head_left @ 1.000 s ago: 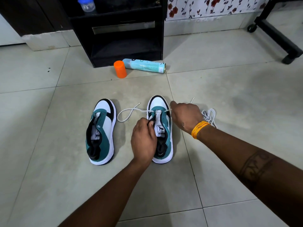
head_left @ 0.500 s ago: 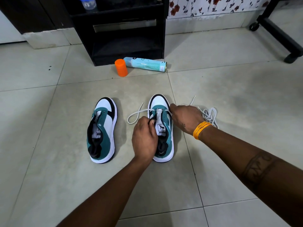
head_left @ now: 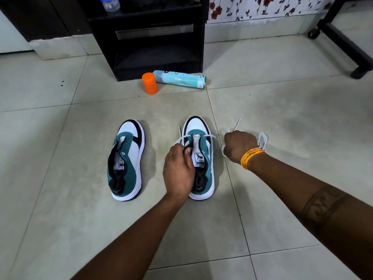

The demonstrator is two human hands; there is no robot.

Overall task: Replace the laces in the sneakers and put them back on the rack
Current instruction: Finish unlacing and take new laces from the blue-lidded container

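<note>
Left hand (head_left: pixel 178 170) pinches the right sneaker (head_left: pixel 200 158)'s eyelet edge; right hand (head_left: pixel 239 146), just beside it, grips the white lace (head_left: pixel 210 136).

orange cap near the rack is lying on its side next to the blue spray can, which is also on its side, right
Not quite. In the head view the orange cap stands upright on the floor tile. The rest holds: the blue spray can lies on its side beside it, near the rack.
</note>
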